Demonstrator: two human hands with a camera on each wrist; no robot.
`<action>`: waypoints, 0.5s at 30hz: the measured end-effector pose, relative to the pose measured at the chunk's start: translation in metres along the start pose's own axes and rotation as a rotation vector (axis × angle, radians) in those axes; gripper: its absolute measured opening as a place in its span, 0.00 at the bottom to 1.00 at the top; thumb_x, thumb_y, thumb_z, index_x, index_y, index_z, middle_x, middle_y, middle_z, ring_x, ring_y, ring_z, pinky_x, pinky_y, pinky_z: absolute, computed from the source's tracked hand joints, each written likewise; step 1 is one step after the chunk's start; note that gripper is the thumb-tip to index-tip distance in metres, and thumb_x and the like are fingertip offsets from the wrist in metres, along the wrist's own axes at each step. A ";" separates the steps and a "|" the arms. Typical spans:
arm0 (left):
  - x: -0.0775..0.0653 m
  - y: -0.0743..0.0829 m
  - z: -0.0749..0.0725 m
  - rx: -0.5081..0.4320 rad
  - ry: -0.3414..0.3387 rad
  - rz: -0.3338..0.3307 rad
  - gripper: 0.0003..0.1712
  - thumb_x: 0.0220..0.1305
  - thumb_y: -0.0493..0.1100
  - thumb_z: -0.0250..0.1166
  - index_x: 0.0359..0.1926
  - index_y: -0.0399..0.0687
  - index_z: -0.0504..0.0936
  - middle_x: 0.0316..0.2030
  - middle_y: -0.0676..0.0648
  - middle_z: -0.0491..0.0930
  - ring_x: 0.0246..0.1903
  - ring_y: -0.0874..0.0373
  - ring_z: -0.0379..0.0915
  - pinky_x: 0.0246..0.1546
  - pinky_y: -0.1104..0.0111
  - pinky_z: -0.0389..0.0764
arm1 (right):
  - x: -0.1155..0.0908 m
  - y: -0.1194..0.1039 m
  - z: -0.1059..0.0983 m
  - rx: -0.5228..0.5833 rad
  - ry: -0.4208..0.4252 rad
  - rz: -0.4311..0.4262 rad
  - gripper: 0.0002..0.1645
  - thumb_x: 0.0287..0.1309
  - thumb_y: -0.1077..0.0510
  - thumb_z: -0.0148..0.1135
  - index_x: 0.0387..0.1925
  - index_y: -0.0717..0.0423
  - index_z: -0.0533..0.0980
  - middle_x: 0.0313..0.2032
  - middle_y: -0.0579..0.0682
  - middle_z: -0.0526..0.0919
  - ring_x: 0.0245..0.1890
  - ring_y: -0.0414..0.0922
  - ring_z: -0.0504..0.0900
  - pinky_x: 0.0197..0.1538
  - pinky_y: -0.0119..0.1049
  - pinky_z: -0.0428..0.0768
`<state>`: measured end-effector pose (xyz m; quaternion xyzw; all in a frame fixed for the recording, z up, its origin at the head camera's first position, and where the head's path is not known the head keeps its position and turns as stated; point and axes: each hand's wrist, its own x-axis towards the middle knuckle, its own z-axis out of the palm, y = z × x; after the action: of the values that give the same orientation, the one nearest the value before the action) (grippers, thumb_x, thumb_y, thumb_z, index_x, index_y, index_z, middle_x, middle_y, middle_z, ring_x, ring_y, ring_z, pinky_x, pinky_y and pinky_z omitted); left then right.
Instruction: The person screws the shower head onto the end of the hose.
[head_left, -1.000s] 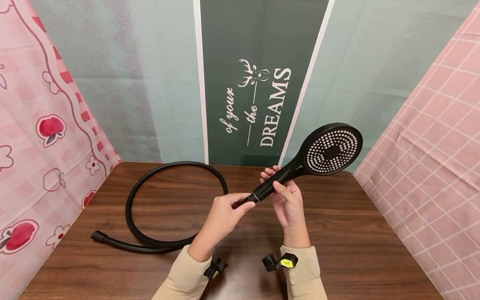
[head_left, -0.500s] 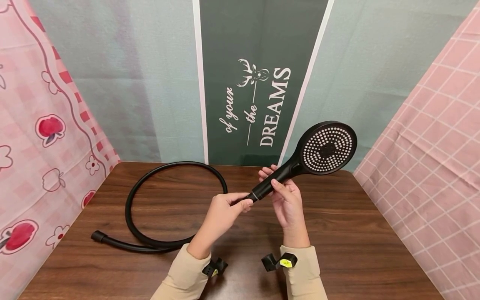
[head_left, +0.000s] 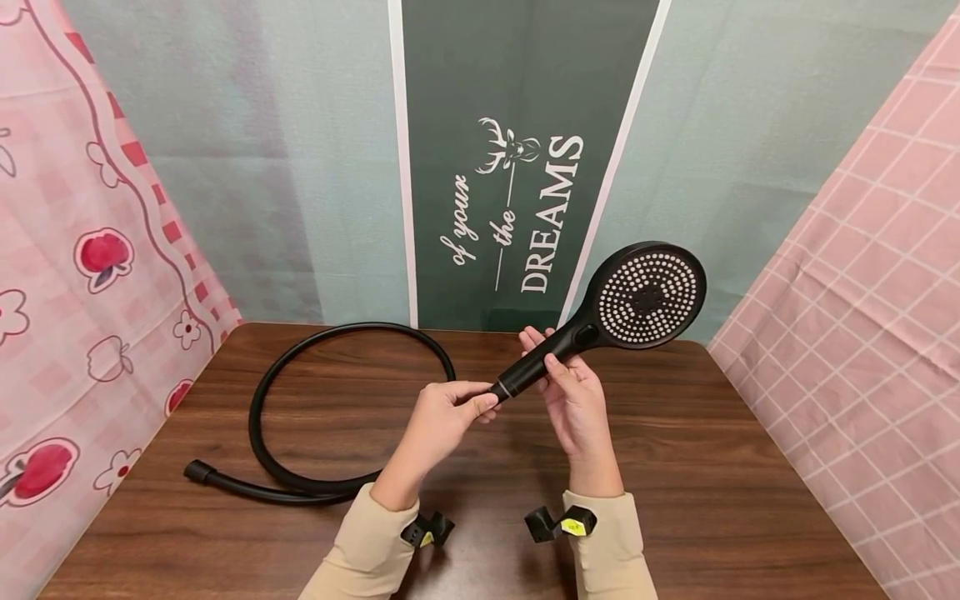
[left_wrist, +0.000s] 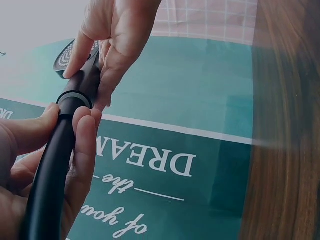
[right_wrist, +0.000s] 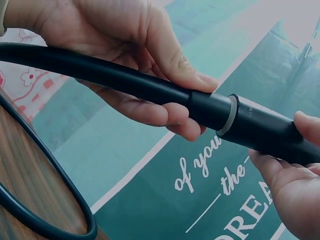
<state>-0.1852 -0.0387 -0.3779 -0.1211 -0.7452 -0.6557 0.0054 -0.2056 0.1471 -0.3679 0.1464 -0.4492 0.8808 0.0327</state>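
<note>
A black shower head (head_left: 649,296), its dotted spray face toward the camera, is held up above the table, tilted up to the right. My right hand (head_left: 576,408) grips its handle (head_left: 534,365) between thumb and fingers. At the handle's lower end, my left hand (head_left: 442,421) pinches the end fitting of a black shower hose (right_wrist: 207,107). In the right wrist view the fitting meets the handle end, with a pale ring (right_wrist: 230,116) showing at the joint. The rest of the hose curves back past the left palm.
The hose lies in a wide loop (head_left: 255,417) on the left of the wooden table (head_left: 697,500), its free end fitting (head_left: 199,472) near the left edge. A printed cloth (head_left: 517,67) hangs behind, with pink curtains (head_left: 862,292) at both sides.
The shower head has shifted slightly left and turned its face a little more toward the camera. Both hands keep their hold; the left fingers have shifted slightly at the joint.
</note>
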 end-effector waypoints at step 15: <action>0.004 -0.006 -0.007 -0.092 -0.048 -0.027 0.15 0.65 0.37 0.67 0.48 0.30 0.85 0.35 0.32 0.87 0.29 0.64 0.83 0.39 0.69 0.85 | -0.002 -0.023 -0.026 0.226 0.101 -0.188 0.18 0.73 0.65 0.47 0.26 0.63 0.75 0.49 0.56 0.85 0.50 0.47 0.86 0.53 0.38 0.83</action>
<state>-0.1911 -0.0454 -0.3824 -0.1266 -0.7159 -0.6861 -0.0270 -0.2052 0.1820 -0.3646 0.1462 -0.3295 0.9249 0.1207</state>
